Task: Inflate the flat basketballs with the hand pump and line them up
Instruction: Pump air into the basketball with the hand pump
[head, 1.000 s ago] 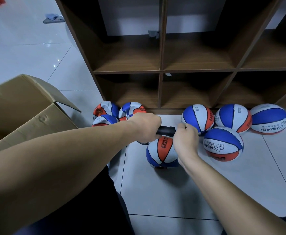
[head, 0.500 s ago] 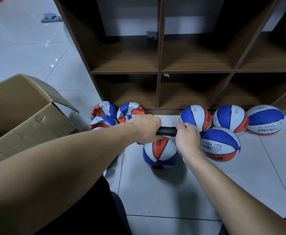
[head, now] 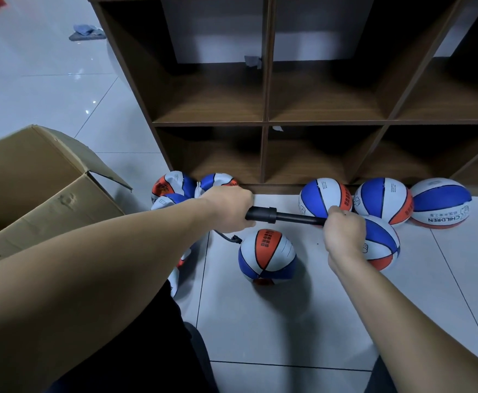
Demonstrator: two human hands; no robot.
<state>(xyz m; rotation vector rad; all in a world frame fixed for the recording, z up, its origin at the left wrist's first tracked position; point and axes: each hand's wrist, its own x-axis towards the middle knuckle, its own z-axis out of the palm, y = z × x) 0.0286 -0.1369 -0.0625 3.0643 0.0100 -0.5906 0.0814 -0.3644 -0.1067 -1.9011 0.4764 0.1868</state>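
view from above, looking down at two bare forearms over a pale tiled floor point(head: 260, 321). the left hand point(head: 229, 211) is closed tight around the body of a black hand pump point(head: 263, 214), held level above the floor. the right hand point(head: 344, 235) is closed in a fist on the handle end, and a thin black rod point(head: 300, 218) shows between the two hands, so the pump is pulled out. a short black hose point(head: 228, 237) curves down from under the left hand to the ball point(head: 266, 255) on the floor just below the pump. this ball has blue, white and orange panels with dark seams; it looks mostly round but sits slightly slumped at its base. three round balls of the same colours stand in a row against the foot of a brown wooden shelf point(head: 266, 123): one point(head: 324, 197) just beyond the right hand, one point(head: 384, 200) beside it, and one point(head: 440, 202) printed "children" furthest right. a fourth round ball point(head: 382, 245) lies in front of them, partly hidden by the right hand. to the left, crumpled flat balls point(head: 175, 187) lie heaped at the shelf's corner, partly behind the left arm. an open cardboard box point(head: 33, 177) stands at far left.
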